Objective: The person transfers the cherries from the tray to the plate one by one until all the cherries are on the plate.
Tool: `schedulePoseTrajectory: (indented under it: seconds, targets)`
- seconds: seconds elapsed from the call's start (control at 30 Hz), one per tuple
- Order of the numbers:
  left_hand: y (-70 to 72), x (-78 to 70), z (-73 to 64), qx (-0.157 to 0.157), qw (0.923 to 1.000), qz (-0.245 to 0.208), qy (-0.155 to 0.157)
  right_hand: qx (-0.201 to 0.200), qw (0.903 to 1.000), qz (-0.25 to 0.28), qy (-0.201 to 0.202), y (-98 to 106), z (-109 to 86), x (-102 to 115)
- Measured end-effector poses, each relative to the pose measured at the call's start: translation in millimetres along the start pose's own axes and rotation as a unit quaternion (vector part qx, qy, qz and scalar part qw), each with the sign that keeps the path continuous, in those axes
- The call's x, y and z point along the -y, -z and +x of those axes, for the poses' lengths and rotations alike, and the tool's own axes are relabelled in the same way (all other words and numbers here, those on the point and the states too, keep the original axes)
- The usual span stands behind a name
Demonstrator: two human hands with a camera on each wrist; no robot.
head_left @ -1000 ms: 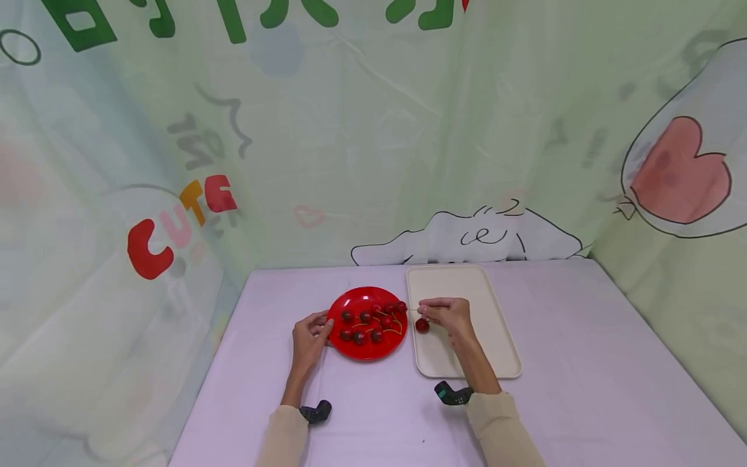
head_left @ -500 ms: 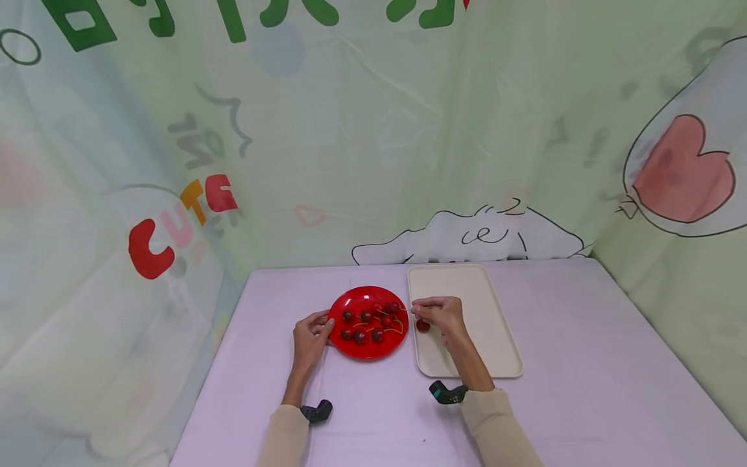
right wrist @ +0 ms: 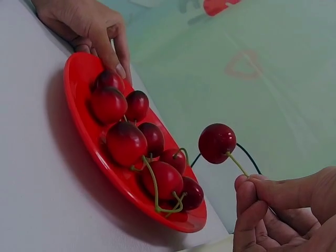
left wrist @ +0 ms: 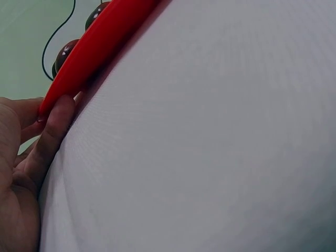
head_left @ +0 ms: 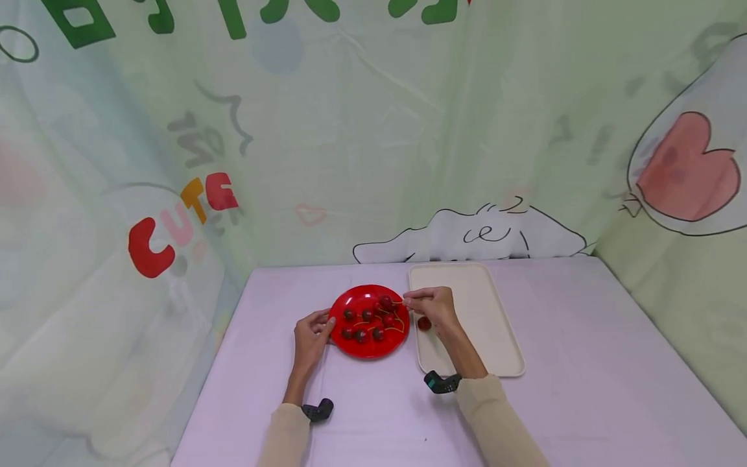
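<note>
A round red plate [head_left: 347,298] carries several dark red cherries [right wrist: 126,143] with green stems. At the plate's left edge, my left hand [head_left: 309,338] pinches the rim, thumb above and fingers underneath, as the left wrist view also shows. With thumb and fingertips my right hand [head_left: 436,311] pinches the stem of one cherry [right wrist: 217,143]. That cherry hangs in the air apart from the others, over the plate's upper right part in the head view. Another cherry [head_left: 424,323] lies on the beige tray [head_left: 461,279], just below my right hand.
The tray stands right beside the plate, on a table covered with a pale lilac cloth [head_left: 583,363]. Behind the table hangs a printed green curtain [head_left: 373,149]. Each wrist wears a black camera mount [head_left: 441,383].
My right hand has moved left and slightly away from me, carrying the cherry from the plate's right edge to above its upper right part. My left hand stays on the rim.
</note>
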State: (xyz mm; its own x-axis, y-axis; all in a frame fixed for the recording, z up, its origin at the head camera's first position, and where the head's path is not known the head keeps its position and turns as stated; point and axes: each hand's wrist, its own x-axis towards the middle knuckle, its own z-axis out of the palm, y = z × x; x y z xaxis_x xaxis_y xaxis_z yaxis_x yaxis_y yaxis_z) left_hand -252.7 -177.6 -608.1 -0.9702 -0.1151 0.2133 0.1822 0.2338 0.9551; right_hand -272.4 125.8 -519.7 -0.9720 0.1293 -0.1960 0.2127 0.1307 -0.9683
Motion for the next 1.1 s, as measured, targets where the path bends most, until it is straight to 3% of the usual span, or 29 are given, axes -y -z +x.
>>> schedulePoseTrajectory:
  seconds: [0.9, 1.1]
  targets:
    - [-0.6, -2.4, -1.6, 0.000, 0.9998, 0.014, 0.015, -0.002, 0.9992, 0.017, 0.036, -42.6, 4.1, 3.4]
    - [0.3, -1.3, -1.3, 0.000, 1.0000, 0.003, 0.001, -0.001, 0.9988, 0.011, 0.047, -49.2, 5.0, 7.2]
